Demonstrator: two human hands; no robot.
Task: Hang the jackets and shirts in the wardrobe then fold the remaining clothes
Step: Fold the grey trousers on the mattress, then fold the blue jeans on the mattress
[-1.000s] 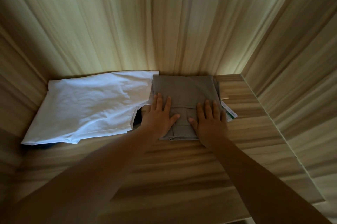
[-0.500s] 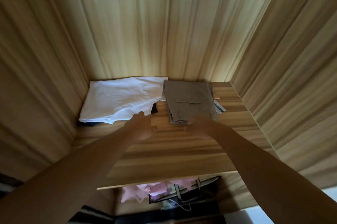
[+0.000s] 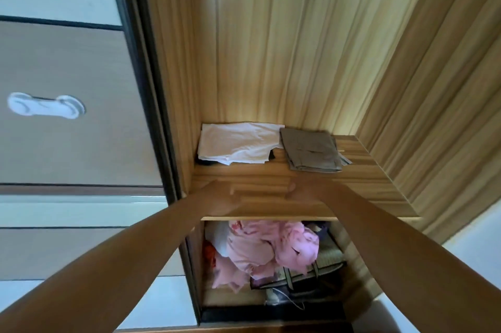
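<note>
A person is reaching both bare arms into a wood-grain wardrobe (image 3: 298,48), the left hand (image 3: 223,197) and right hand (image 3: 299,191) hovering over the front half of a shelf (image 3: 366,186). Both hands are smeared by motion, so whether the fingers are relaxed or curled cannot be told; nothing is showing in either grasp.

Beyond the left fingertips, a folded white garment (image 3: 238,144) is lying against the back left corner of the shelf, with a dark item (image 3: 272,155) peeking out from under its near right corner. Beyond the right fingertips, and apart from them, folded khaki trousers (image 3: 311,149) are lying just beside the white garment, their edges touching at the back. A pale tag (image 3: 346,161) is sticking out from the far right side of the trousers; any writing on it is too small and blurred to read.

Below the wrists, under the shelf, a heap of pink clothes (image 3: 260,248) is sitting unfolded on a storage bag (image 3: 320,270) with dark trim. To the left of the left fingers, well apart, a sliding door (image 3: 81,143) is carrying a white handle (image 3: 44,106). No brand or lettering is legible anywhere.
</note>
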